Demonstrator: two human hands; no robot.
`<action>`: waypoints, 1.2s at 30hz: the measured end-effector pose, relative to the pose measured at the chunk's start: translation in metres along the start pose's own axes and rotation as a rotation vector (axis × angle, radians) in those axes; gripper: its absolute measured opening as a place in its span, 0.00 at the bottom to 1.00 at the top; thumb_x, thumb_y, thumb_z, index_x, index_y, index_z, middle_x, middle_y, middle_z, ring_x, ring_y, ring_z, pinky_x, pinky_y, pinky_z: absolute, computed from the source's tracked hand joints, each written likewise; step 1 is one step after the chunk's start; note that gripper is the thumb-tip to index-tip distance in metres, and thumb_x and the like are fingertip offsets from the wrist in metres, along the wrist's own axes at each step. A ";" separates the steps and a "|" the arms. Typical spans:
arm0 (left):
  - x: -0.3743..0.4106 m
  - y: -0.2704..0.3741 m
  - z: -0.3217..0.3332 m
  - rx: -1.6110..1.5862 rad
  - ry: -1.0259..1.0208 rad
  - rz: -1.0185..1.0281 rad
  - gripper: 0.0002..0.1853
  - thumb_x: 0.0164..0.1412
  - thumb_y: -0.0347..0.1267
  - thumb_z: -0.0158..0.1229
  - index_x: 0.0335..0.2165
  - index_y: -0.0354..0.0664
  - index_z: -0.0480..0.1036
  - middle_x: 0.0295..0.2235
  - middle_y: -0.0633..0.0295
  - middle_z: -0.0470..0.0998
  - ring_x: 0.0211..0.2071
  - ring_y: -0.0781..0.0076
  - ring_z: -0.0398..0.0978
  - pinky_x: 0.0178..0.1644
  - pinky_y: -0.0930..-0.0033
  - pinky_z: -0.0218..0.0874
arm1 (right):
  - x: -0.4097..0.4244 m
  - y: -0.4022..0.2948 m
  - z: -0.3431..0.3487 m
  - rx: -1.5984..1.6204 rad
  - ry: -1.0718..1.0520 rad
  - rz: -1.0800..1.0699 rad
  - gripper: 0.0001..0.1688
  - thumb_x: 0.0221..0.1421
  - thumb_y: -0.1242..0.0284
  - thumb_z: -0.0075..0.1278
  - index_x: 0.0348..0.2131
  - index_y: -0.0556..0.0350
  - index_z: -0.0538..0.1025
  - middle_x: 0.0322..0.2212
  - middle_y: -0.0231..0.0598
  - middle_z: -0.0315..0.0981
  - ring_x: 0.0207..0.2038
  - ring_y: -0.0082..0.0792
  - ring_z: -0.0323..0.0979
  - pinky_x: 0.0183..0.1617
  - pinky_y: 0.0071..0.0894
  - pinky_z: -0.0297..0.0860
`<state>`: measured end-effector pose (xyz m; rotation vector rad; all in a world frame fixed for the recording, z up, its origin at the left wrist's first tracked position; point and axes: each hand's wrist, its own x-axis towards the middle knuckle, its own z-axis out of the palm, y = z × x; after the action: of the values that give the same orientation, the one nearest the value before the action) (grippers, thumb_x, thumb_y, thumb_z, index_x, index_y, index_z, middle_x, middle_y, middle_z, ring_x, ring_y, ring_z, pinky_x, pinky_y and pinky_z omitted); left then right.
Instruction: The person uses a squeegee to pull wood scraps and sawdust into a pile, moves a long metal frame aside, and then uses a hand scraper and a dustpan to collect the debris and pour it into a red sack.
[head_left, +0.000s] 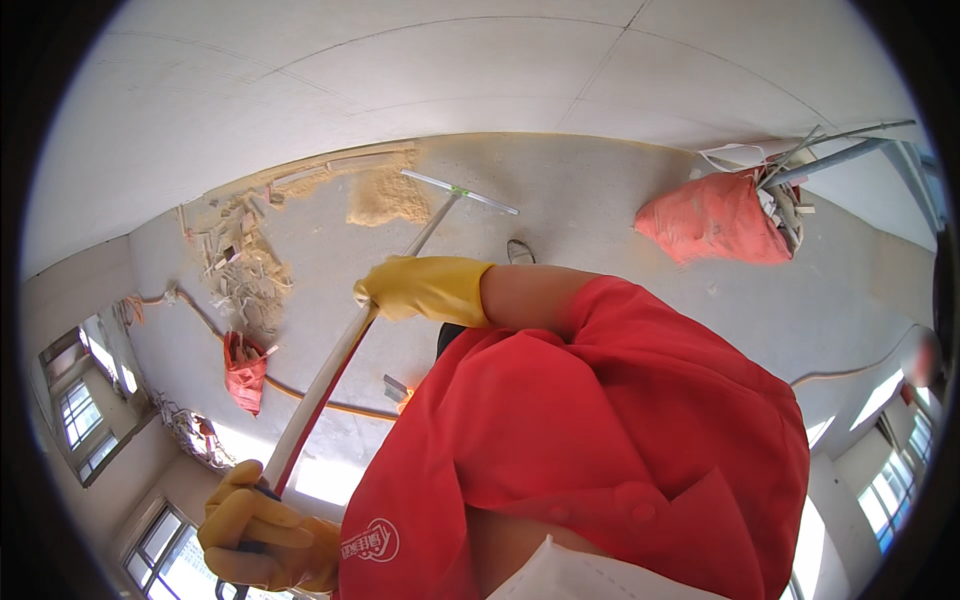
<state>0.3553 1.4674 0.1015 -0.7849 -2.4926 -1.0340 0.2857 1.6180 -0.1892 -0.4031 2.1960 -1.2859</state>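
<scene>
Both my hands wear yellow rubber gloves and hold the long pole (319, 405) of a floor squeegee. At the bottom left, my left hand (262, 529) is wrapped around the upper end, near a dark grip. Further down the pole, my right hand (412, 289) grips it, the arm reaching across my body. The squeegee head (460, 192), a thin pale bar with a green middle clamp, is at floor level ahead of me. Just left of it lies a heap of sawdust (386, 196). The tip of one shoe (520, 252) shows below the head.
Wood scraps and debris (240, 259) lie along the left. A full red sack (716, 217) leans at the right, pipes (825, 161) sticking out. A smaller red sack (245, 375) stands beside an orange hose (289, 388) crossing the floor. A pale wall (480, 75) rises ahead.
</scene>
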 end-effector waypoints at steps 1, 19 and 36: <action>0.000 -0.005 -0.009 -0.015 0.004 0.032 0.15 0.78 0.34 0.40 0.36 0.34 0.65 0.15 0.67 0.58 0.16 0.85 0.56 0.46 0.65 0.75 | -0.012 -0.002 -0.004 -0.019 -0.022 0.020 0.16 0.52 0.75 0.53 0.43 0.45 0.79 0.37 0.45 0.81 0.45 0.56 0.77 0.46 0.53 0.71; -0.081 -0.062 0.211 -1.063 -0.651 -0.874 0.21 0.75 0.35 0.48 0.57 0.30 0.69 0.52 0.46 0.77 0.63 0.56 0.67 0.69 0.55 0.56 | -0.189 0.325 -0.020 -0.403 0.041 0.590 0.10 0.55 0.68 0.54 0.37 0.43 0.83 0.36 0.46 0.83 0.42 0.53 0.80 0.43 0.49 0.73; -0.038 -0.009 0.273 -0.917 -0.940 -0.854 0.24 0.73 0.35 0.51 0.61 0.33 0.67 0.55 0.50 0.75 0.62 0.61 0.68 0.69 0.59 0.54 | -0.264 0.376 -0.022 -0.446 0.334 0.685 0.08 0.49 0.72 0.57 0.31 0.39 0.83 0.32 0.41 0.83 0.39 0.47 0.80 0.50 0.47 0.66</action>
<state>0.3553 1.6463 -0.1083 -0.3930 -3.1499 -2.7579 0.4918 1.9554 -0.4245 0.4165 2.5599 -0.5142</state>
